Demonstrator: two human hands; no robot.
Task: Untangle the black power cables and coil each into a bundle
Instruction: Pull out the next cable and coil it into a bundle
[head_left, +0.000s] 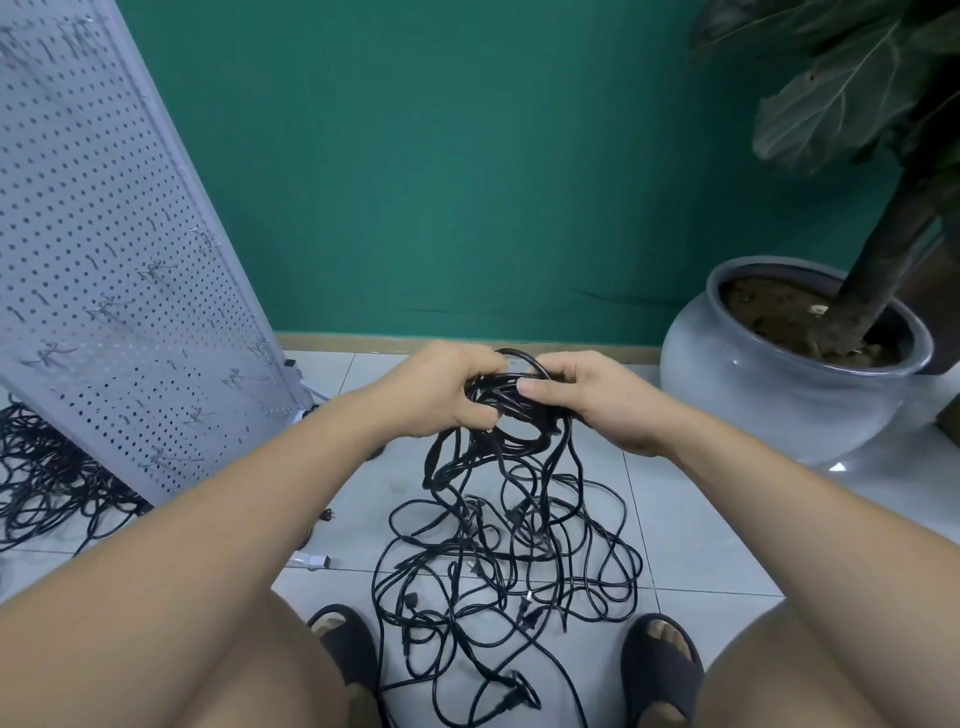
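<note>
A tangle of black power cables (509, 561) lies on the tiled floor between my feet, with several plugs showing among the loops. Strands rise from it to a coiled bundle of black cable (511, 405) held up in front of me. My left hand (441, 389) grips the bundle's left side with curled fingers. On the bundle's right side, my right hand (592, 395) pinches it, thumb on top of the loops. Part of the coil is hidden behind both hands.
A grey pegboard panel (104, 260) with hooks leans at the left, and more black cables (47, 483) are heaped at its foot. At the right stands a large grey plant pot (753, 384). A green wall is ahead. My sandalled feet (660, 670) flank the tangle.
</note>
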